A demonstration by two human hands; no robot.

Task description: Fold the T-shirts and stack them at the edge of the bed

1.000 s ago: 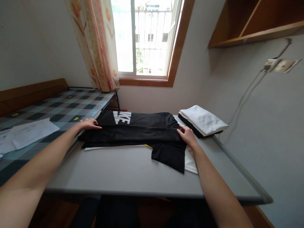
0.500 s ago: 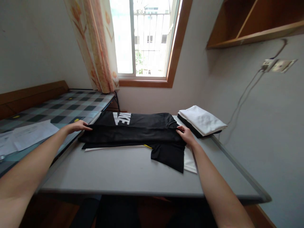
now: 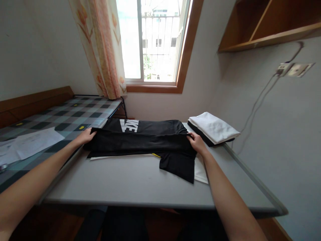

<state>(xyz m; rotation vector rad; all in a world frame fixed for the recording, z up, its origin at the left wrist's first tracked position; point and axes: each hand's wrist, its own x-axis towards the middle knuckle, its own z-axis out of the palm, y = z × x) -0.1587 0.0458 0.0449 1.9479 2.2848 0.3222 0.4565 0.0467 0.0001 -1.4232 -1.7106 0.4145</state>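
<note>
Papers [image 3: 37, 142] lie on a checkered bed [image 3: 67, 111] at far left. The left hand [image 3: 87, 136] pinches one end of a black shirt [image 3: 140, 144], partly folded over on the grey surface [image 3: 120, 182] before a window [image 3: 129, 50]; the right hand [image 3: 197, 143] grips the other end, near folded clothes [image 3: 213, 127] below a wooden shelf [image 3: 263, 42].

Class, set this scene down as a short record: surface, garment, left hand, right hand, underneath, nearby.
Surface: grey table
Garment: black T-shirt with white lettering, partly folded lengthwise, one short sleeve pointing toward the person
Left hand: gripping the fold at the hem end
Right hand: gripping the fold near the collar end
Underneath: white cloth, showing at the edges
Nearby: folded white cloth on folded black cloth, right; papers on a checked bed, left
</note>
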